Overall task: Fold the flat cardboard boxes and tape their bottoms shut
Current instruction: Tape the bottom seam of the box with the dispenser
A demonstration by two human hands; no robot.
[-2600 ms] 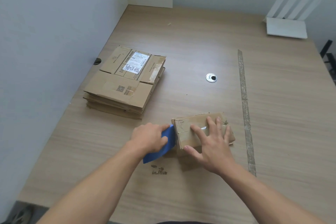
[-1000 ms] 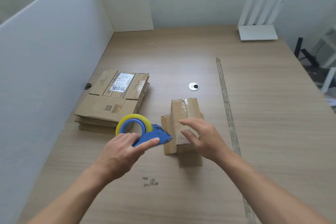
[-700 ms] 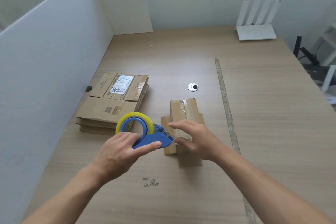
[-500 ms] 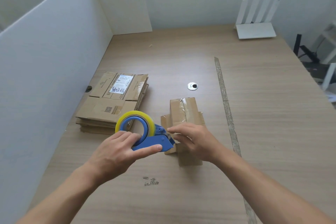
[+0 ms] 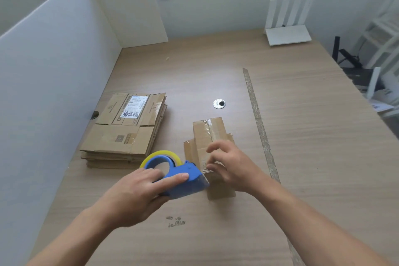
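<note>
The tape dispenser [image 5: 183, 181] is gripped by the left hand [image 5: 138, 196] at the cardboard box's [image 5: 207, 134] near edge, which is touched by the relaxed right hand [image 5: 235, 168].

Wide open tabletop [image 5: 323, 147] from twelve round to four o'clock of the folded box [image 5: 207, 134], with just a flat tape strip [image 5: 251, 93] and a flush grommet [image 5: 219, 103] there. Nine o'clock is tight: stack of flat boxes [image 5: 121, 134] close by, white partition [image 5: 54, 71] behind it. The left hand [image 5: 138, 194] and tape dispenser [image 5: 185, 181] crowd seven o'clock.
</note>
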